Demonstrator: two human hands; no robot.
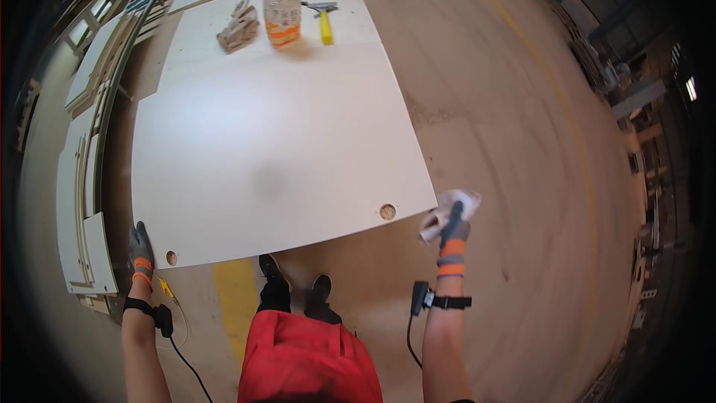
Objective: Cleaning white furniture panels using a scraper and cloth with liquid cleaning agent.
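One large white panel lies flat ahead of the person, reaching from the left hand at its near left corner to the right hand just off its near right corner. The left touches the panel's side edge, near a round hole; whether it grips, I cannot tell. The right grasps a whitish cloth, bunched beside the corner. Well apart from both, toward the far end, stands a clear bottle, with a yellow-handled scraper and a crumpled brownish cloth near it
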